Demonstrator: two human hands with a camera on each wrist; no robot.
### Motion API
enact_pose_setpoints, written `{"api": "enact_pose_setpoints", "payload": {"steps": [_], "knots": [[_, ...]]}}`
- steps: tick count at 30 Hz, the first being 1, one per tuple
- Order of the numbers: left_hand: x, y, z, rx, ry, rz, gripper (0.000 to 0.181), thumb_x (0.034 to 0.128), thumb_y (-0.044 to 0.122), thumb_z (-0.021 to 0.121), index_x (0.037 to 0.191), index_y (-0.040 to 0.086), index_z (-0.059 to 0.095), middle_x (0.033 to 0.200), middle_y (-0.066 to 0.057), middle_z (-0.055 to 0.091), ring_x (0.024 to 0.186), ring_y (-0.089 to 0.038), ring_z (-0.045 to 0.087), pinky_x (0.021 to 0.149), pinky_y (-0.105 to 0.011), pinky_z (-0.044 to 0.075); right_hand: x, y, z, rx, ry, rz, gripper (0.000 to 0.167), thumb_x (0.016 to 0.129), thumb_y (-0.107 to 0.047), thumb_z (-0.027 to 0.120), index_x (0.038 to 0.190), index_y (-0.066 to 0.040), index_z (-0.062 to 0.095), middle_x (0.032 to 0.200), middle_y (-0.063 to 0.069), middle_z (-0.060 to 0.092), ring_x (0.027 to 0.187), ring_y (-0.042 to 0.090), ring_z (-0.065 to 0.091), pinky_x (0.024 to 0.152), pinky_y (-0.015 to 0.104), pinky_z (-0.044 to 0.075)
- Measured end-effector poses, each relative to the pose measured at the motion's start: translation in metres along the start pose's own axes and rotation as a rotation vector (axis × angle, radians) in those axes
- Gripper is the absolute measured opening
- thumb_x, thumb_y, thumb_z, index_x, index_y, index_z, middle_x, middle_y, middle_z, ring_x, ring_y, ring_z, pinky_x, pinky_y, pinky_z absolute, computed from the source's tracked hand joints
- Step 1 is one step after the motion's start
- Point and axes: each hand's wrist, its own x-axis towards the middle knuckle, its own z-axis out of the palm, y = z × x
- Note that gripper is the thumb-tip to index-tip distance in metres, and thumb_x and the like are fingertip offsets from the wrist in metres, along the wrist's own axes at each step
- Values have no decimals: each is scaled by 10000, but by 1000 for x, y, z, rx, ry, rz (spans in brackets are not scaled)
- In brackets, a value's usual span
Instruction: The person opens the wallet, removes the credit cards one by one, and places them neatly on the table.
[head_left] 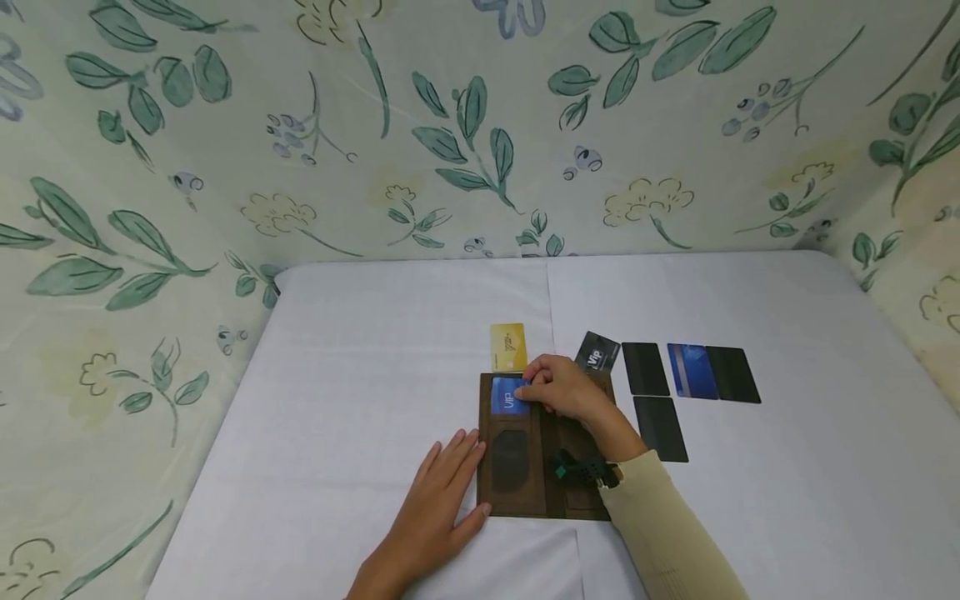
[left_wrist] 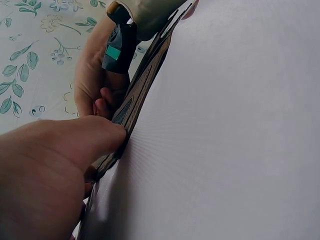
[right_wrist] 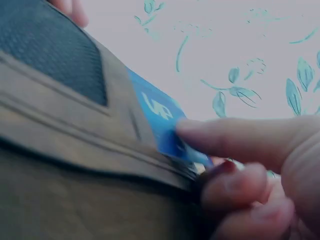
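"Blue VIP card (head_left: 503, 396): where did it sit?"

"At the far left corner of the open brown wallet (head_left: 510, 505), printed face up, its near part hidden by the pocket panel (right_wrist: 122, 100). The wallet lay on the white tabletop (head_left: 360, 367), well apart from the far edge."

"And the hands?"

"The right hand (head_left: 566, 386) pinched the card at its right edge, thumb on the printed face, other fingers curled near the underside; which of these touched it could not be told. The left hand (head_left: 435, 504) lay wide, fingers extended to the wallet's left edge, thumb at the near left corner."

"How would such a card have handled?"

"Probably as light, thin plastic: stiff but springy, hardly fragile, smooth enough to slip under a dry thumb, and liable to bow if loaded at one corner."

"Where was the best hold?"

"By judgement, the middle of its right or far edge, clear of the pocket panel. The wallet looked softer and more pliant, so its left edge called for steadying."
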Motion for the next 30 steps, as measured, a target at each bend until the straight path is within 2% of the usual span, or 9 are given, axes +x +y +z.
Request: {"api": "enact_pose_setpoints", "payload": {"steps": [6,10,18,26,30], "knots": [[-1,0,1,2,-5,-2,703,904,386,616,1483,72,368,1576,-56,271,1455,-231,210,1147,-519,181,3,12,-8,132,-60,-14,224,861,-172,727,1013,-34,637,823,85,587,597,170,546,478,253,447],[-1,0,1,11,4,6,703,902,389,617,1479,70,374,1573,-56,277,1451,-238,222,1144,-519,190,3,14,-11,180,-82,-12,242,892,-160,693,1058,8,641,829,103,643,633,168,594,518,251,487],[1,-1,1,24,27,30,698,901,380,618,1472,55,382,1564,-70,294,1441,-257,249,1135,-520,201,2,8,-11,220,2,47,190,876,-120,698,1011,12,682,689,55,653,545,126,551,502,228,455],[4,0,-1,29,-9,-2,707,912,411,599,1490,83,359,1580,-46,261,1456,-222,206,1152,-507,183,2,4,-6,254,152,50,166,880,-122,691,989,2,693,669,39,614,531,123,530,478,230,461],[0,0,0,32,-11,-4,709,901,405,614,1481,75,373,1573,-51,277,1453,-228,216,1150,-502,188,-3,1,-4,255,127,61,202,882,-139,694,1017,9,665,703,54,619,546,123,542,496,234,470]]}}
